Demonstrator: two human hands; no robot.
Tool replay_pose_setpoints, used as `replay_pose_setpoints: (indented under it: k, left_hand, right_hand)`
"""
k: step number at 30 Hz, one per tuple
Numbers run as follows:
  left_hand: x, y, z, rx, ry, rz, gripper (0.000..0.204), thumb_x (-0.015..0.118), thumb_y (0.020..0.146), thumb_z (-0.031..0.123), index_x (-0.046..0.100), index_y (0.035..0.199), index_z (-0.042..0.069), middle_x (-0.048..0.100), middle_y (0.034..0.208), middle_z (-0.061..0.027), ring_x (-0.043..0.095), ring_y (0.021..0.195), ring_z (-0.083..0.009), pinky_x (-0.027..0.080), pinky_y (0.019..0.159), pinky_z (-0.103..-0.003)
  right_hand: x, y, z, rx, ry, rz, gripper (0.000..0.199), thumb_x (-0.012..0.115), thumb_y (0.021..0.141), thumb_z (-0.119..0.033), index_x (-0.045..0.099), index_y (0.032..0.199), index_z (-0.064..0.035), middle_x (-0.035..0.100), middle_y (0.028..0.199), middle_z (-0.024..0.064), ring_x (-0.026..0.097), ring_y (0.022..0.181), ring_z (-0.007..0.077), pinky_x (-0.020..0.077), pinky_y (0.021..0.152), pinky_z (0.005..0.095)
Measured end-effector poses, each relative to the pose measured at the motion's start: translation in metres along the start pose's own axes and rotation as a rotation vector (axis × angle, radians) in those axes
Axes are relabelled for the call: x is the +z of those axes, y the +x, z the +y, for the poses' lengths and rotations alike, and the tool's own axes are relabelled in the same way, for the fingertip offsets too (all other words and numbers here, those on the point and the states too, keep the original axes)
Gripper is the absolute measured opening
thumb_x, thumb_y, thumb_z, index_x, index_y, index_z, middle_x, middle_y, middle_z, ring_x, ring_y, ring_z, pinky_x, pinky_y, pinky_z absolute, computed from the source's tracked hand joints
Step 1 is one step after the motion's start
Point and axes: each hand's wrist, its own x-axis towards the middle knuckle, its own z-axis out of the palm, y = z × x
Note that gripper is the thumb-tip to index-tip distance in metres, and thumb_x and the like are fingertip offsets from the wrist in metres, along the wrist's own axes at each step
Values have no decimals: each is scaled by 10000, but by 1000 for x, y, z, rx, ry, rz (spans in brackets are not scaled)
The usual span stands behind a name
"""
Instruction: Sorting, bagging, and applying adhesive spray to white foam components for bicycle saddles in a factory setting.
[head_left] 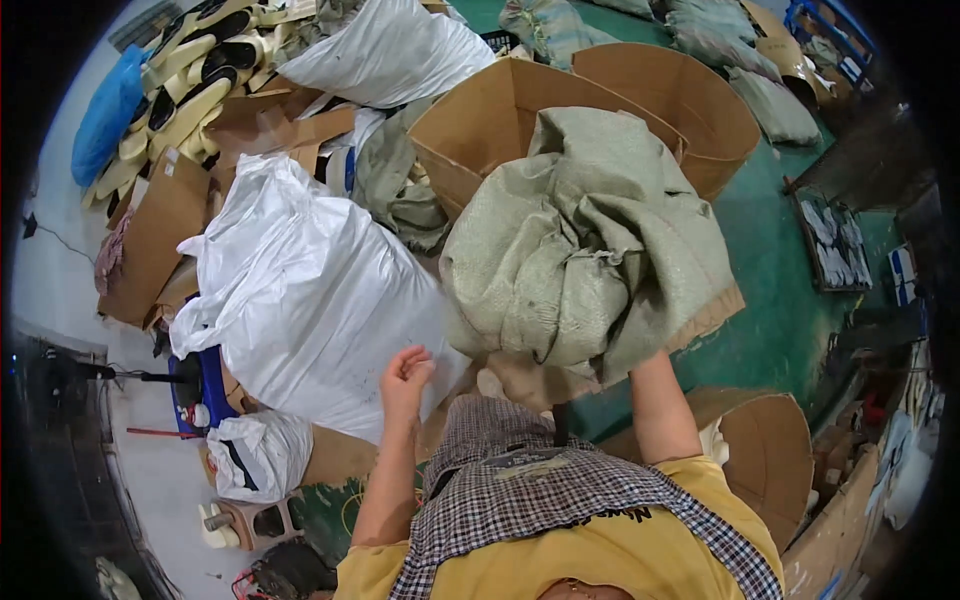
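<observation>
Yellow cloth shirt [480,560], six o'clock. Grey-green woven sack [510,270], twelve: bunched already, apparently untied. Left hand [406,376] half-curled, empty; right hand hidden, grip unclear.

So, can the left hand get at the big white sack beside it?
Probably yes: the left hand looks empty and is close to the big white sack, with nothing visible in between.

The smooth, green floor [755,245] has pale, dusty marks. A plain white wall [60,285] is on the left, with a thin, dark wire [64,240] on it. A small, pinkish stool [289,518] sits low near that side.
</observation>
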Motion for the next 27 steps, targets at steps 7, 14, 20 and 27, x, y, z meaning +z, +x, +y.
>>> replay_pose_setpoints:
  k: [7, 14, 20, 27]
  left_hand:
    - [81, 93, 45, 31, -95, -455, 576, 714, 707, 136, 472, 1211, -3, 533, 1172, -119, 505, 1074, -211, 406, 919, -326]
    - [122, 191, 96, 412, 500, -816, 584, 712, 690, 255, 520, 1193, 28, 550, 1170, -139, 484, 1120, -221, 344, 987, -322]
    - [124, 249, 64, 435, 384, -667, 548, 701, 695, 288, 543, 1165, 54, 546, 1199, -128, 485, 1133, -262, 362, 972, -341]
    - [107, 306, 79, 401, 462, -326, 514, 694, 695, 223, 548, 1162, 66, 551, 1190, -116, 504, 1110, -268, 380, 951, -366]
  right_hand:
    - [17, 93, 12, 175, -92, -113, 473, 486, 920, -299, 390, 1320, -64, 437, 1296, 66, 422, 1174, 194, 361, 991, 326]
    - [64, 149, 53, 397, -298, -322, 481, 488, 919, -295, 382, 1324, -59, 445, 1286, 70, 430, 1165, 198, 369, 981, 329]
    - [71, 228, 82, 517, -389, -420, 487, 491, 918, -291, 376, 1328, -55, 453, 1277, 73, 437, 1157, 202, 377, 972, 331]
    - [78, 300, 112, 541, -477, -488, 494, 493, 917, -287, 368, 1332, -50, 462, 1267, 77, 445, 1147, 206, 386, 962, 333]
